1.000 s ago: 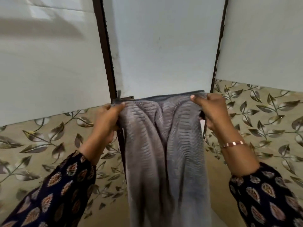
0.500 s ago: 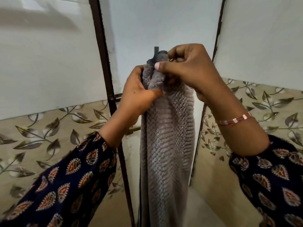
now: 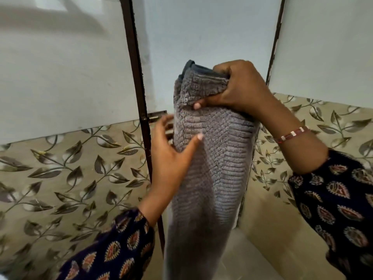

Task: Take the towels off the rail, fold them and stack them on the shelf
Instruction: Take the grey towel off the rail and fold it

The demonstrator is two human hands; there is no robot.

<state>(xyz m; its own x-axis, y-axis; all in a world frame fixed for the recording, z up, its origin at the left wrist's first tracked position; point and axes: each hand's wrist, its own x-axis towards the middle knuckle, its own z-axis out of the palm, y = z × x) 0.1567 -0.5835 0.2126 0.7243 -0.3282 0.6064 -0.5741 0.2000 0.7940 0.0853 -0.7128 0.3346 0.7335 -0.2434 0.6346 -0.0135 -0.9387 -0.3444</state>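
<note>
Up in front of the white wall panels, between the two dark upright bars [image 3: 139, 110], I have the grey towel [image 3: 210, 158] held in the air, clear of any rail and resting on nothing. My right hand [image 3: 240, 87] is clamped on its gathered top edge, fingers curled tight over the doubled hem, thumb pressed into the pile below. My left hand [image 3: 171, 156] is spread wide, fingers apart, thumb laid across the cloth and the other fingers reaching round its left side; it cups the towel without gripping it. The towel hangs from the top grip as a long narrow band and runs out past the bottom of the view. I judge this to be the folding step, with the lengthwise fold made. Next I need the left hand to slide down, catch the lower end and bring it up level with the top. No shelf is in sight.
</note>
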